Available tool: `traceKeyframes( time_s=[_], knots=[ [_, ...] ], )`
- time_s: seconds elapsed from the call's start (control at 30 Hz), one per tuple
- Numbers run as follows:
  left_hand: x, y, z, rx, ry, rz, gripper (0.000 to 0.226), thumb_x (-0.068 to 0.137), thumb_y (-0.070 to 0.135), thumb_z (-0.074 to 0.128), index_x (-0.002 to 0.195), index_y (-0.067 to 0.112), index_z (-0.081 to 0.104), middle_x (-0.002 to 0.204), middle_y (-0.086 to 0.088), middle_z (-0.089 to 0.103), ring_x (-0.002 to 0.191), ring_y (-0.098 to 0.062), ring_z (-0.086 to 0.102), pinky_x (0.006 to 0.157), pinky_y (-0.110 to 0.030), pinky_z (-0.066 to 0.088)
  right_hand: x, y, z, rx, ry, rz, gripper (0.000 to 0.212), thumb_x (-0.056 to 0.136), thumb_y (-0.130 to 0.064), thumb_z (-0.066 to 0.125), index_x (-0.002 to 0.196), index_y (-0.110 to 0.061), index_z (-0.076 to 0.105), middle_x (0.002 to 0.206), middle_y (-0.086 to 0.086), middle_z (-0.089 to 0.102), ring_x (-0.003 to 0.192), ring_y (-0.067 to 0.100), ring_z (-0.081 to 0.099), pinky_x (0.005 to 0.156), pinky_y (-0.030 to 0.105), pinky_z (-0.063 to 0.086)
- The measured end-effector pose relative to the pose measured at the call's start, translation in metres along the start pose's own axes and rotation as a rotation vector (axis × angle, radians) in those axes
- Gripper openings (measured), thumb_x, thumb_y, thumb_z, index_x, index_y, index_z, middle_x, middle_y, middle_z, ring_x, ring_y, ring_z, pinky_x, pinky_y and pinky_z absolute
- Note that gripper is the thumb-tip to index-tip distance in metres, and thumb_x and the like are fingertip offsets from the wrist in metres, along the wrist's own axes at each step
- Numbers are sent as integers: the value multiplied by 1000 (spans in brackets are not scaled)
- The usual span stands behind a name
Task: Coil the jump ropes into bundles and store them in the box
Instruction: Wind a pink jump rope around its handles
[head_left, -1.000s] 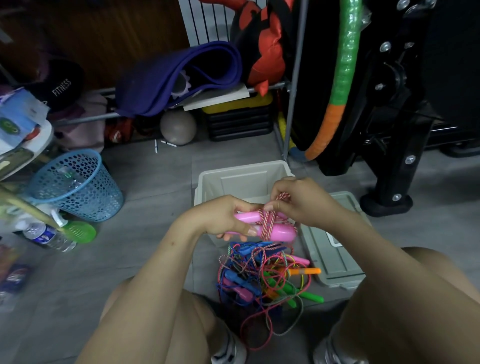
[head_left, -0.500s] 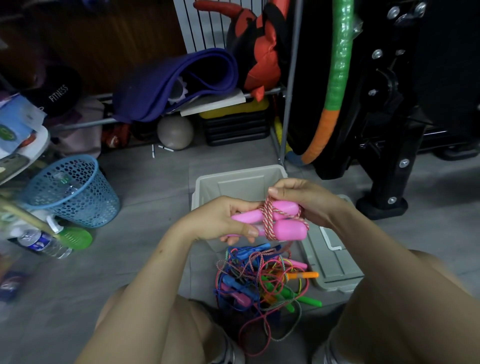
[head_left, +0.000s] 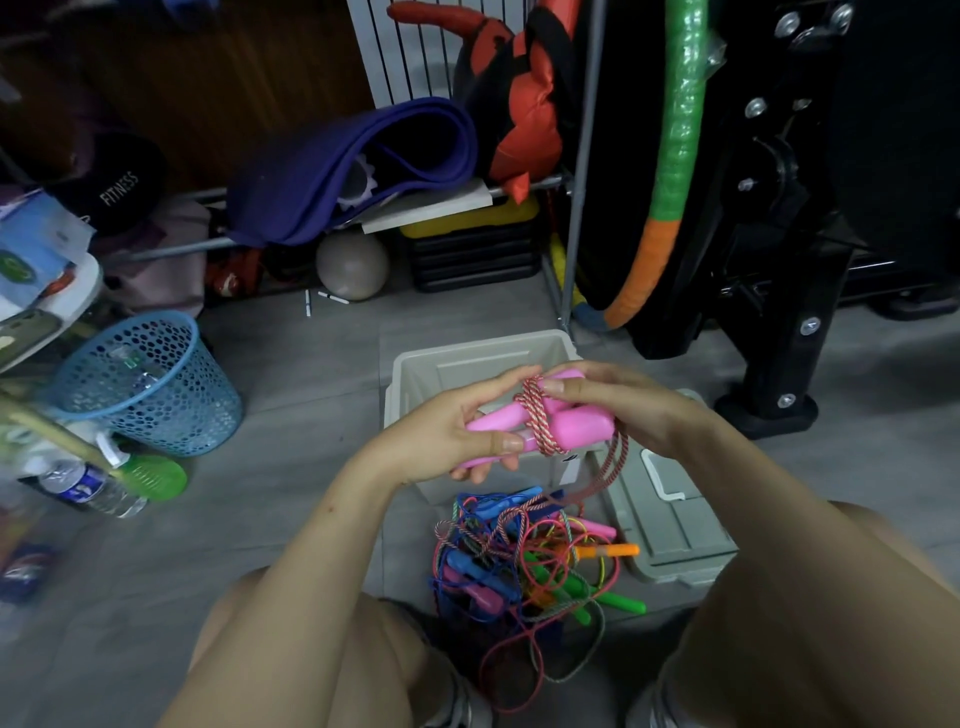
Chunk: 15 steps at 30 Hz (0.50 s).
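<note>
My left hand (head_left: 447, 436) grips the two pink handles (head_left: 576, 428) of a jump rope, held side by side over the grey box (head_left: 415, 374). A red-and-white braided cord (head_left: 537, 418) is wound several turns around the handles. My right hand (head_left: 618, 402) lies on the handles' far side, its fingers pinching the cord at the wraps. A loose length of cord (head_left: 608, 467) hangs from the handles down to the tangled pile of coloured jump ropes (head_left: 524, 561) on the floor between my knees.
The box's grey lid (head_left: 670, 519) lies on the floor to the right of the box. A blue mesh basket (head_left: 150, 384) and a water bottle (head_left: 88, 486) stand at the left. A black machine base (head_left: 763, 410) and a metal rack post (head_left: 576, 218) stand behind the box.
My right hand has carried the cord around the pink handles, adding wraps. The bundle has risen slightly and the hanging cord is shorter.
</note>
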<state>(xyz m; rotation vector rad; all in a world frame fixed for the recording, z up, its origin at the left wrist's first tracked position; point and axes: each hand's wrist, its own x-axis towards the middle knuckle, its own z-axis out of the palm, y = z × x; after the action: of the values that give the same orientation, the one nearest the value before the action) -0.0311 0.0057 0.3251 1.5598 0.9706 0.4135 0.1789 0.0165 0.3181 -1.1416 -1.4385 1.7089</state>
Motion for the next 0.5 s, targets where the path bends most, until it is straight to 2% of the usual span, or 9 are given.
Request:
traceKeyframes(
  time_s=[0.1, 0.17, 0.27, 0.3, 0.37, 0.43, 0.5],
  knots=[
    [1, -2, -1, -7, 39, -18, 60, 85, 12, 68, 132, 43, 45, 70, -6, 69, 43, -13, 49, 40, -19, 33, 1, 2, 0, -26, -5, 44, 51, 69, -43, 75, 104, -7, 66, 100, 15, 69, 92, 25, 63, 83, 36, 46],
    [1, -3, -2, -16, 61, -26, 59, 84, 11, 69, 132, 38, 47, 69, -7, 68, 43, -14, 48, 38, -18, 32, 2, 4, 1, -40, 5, 57, 57, 66, -51, 77, 103, -8, 67, 100, 17, 67, 88, 26, 58, 78, 38, 40],
    [3, -3, -5, -65, 184, -17, 60, 84, 9, 68, 135, 31, 47, 67, -5, 67, 42, -14, 49, 36, -18, 33, 0, 7, 7, -78, 32, 46, 32, 75, -48, 66, 87, -19, 67, 74, -3, 64, 62, 12, 43, 54, 21, 30],
    [3, -2, -8, -87, 245, -9, 58, 84, 9, 68, 135, 30, 48, 67, -6, 67, 42, -14, 48, 36, -17, 33, 0, 9, 10, -74, 39, 31, 27, 77, -46, 62, 84, -20, 65, 73, -5, 62, 58, 9, 38, 50, 18, 27],
    [3, -1, -13, -111, 340, 9, 52, 85, 10, 67, 131, 29, 51, 67, -7, 65, 44, -14, 47, 38, -18, 33, -1, 14, 17, -85, 35, -17, 24, 79, -44, 60, 85, -21, 62, 74, -6, 58, 54, 5, 36, 48, 15, 28],
    [3, -1, -15, -119, 397, 6, 49, 87, 10, 66, 130, 28, 53, 68, -9, 65, 44, -14, 46, 38, -18, 33, -1, 17, 26, -151, 47, -91, 10, 89, -30, 57, 89, -21, 61, 72, -7, 55, 51, -2, 41, 49, 12, 33],
    [3, -3, -14, -119, 434, -12, 46, 88, 10, 65, 129, 28, 54, 68, -9, 65, 42, -13, 46, 38, -18, 33, 2, 23, 27, -257, 106, -154, 8, 93, -19, 56, 96, -18, 63, 76, -4, 61, 61, -2, 53, 61, 14, 44]
  ],
)
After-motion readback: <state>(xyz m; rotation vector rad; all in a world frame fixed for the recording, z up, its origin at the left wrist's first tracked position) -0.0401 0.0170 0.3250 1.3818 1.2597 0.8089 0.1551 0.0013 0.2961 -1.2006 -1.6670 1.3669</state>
